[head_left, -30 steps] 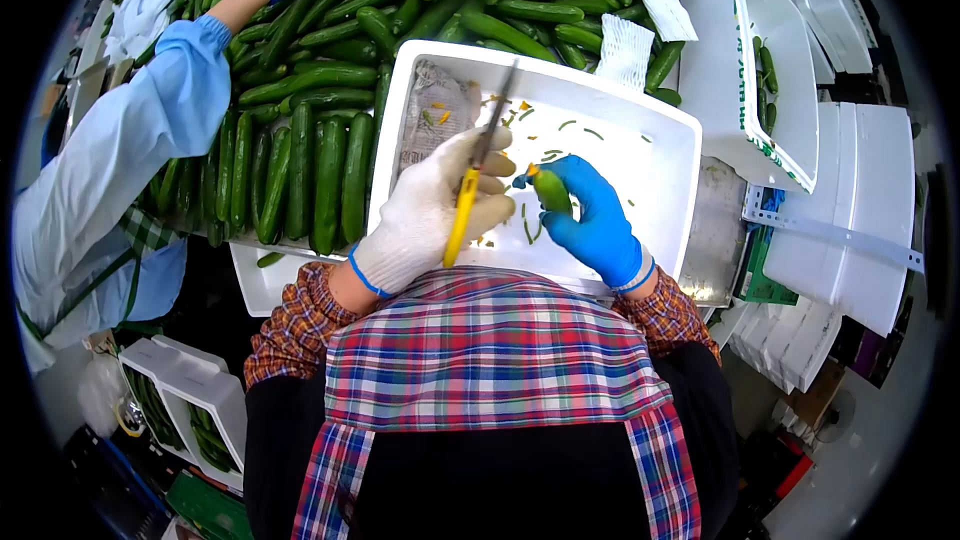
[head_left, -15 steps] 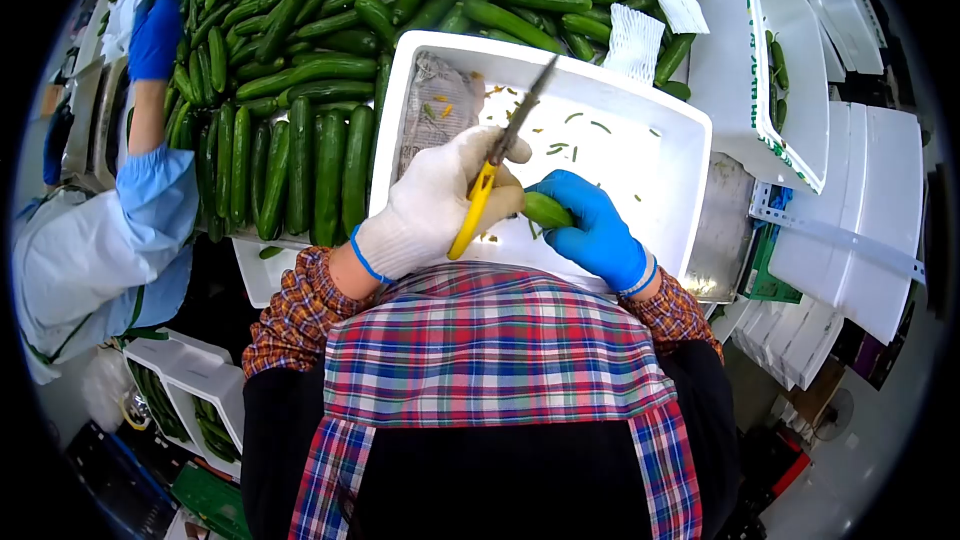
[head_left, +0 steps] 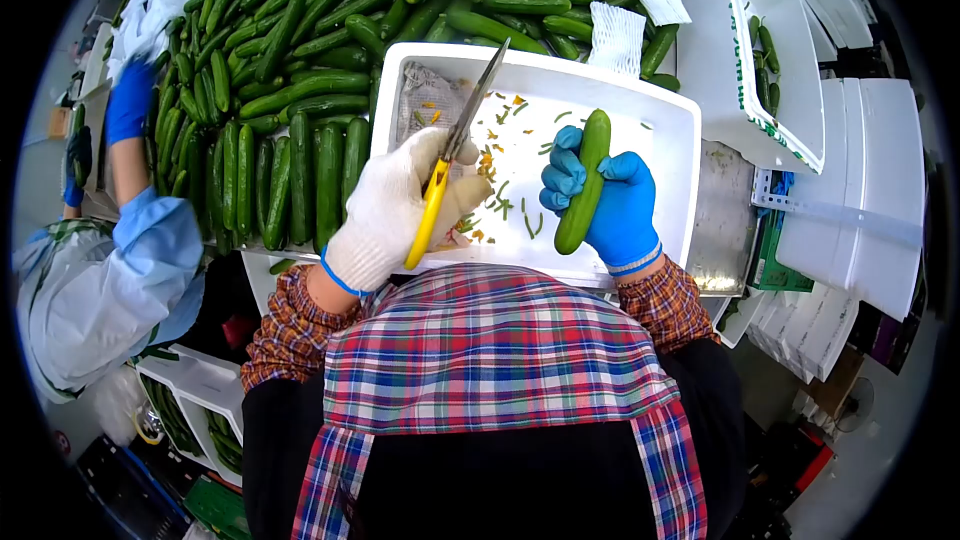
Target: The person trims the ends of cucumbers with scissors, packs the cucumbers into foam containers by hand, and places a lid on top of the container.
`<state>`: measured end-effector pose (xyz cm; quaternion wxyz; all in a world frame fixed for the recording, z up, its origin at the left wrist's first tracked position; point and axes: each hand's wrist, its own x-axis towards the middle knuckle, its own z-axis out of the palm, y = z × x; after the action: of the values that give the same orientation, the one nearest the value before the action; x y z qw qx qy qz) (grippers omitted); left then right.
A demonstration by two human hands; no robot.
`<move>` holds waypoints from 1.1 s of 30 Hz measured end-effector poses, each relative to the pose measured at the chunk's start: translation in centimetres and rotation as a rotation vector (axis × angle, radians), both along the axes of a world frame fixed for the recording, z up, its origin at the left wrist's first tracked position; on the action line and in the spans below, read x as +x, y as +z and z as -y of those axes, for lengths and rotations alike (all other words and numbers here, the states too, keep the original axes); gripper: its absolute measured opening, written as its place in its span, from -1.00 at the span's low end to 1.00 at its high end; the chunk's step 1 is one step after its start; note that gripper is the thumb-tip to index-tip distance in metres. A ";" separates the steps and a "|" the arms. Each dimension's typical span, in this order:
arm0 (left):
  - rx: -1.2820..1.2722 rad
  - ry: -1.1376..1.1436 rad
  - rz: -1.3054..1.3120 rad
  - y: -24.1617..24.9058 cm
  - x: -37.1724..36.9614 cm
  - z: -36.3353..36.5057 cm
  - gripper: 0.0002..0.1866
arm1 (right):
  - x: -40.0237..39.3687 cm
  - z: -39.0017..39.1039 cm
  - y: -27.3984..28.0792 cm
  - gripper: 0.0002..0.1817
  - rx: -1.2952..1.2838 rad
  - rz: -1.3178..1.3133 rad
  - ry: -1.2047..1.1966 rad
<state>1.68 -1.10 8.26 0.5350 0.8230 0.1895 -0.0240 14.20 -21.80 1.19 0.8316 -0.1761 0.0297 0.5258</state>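
Observation:
In my left hand [head_left: 385, 210], gloved in white knit, is a pair of scissors [head_left: 428, 212] with yellow handles, its dark blades pointing up and away. My right hand [head_left: 625, 205], in a blue glove, is wrapped round a green cucumber [head_left: 585, 185] held nearly upright, its lower part towards me. Both hands are over a white foam box [head_left: 665, 155]. Small green and yellow trimmings [head_left: 503, 205] are scattered on its floor, and a crumpled grey pad [head_left: 418, 100] lies at its left side.
A large heap of cucumbers [head_left: 320, 45] lies behind and left of the box, with white foam netting [head_left: 615, 38] at its right. Another foam box [head_left: 715, 70] stands tilted at the right. A co-worker's blue-gloved hand [head_left: 130, 105] reaches over the heap's left edge.
My right hand has lifted and turned, so the cucumber now stands nearly upright in view. My left hand with the scissors has moved left, away from it. More trimmings show in the box.

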 end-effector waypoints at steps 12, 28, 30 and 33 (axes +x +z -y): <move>-0.275 0.010 0.021 0.0 -2.5 0.9 -0.44 | -2.5 -2.7 0.3 -0.46 0.136 -0.703 -0.072; -0.359 0.529 0.371 -0.6 -15.5 -5.4 -0.46 | -1.2 -7.7 -1.2 -0.50 -0.620 1.446 0.339; -0.072 0.590 0.282 -1.2 -19.8 -6.3 -0.49 | -0.4 -8.7 -0.7 -0.44 -0.522 2.120 0.294; 0.226 0.709 0.099 -0.9 -23.8 -6.5 -0.51 | -0.7 -11.1 0.7 -0.35 -0.416 2.495 0.515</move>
<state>-22.11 5.40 7.39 0.4242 0.7603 0.4382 0.2236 13.54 -10.67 1.89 0.1295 -0.6717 -0.7165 0.1367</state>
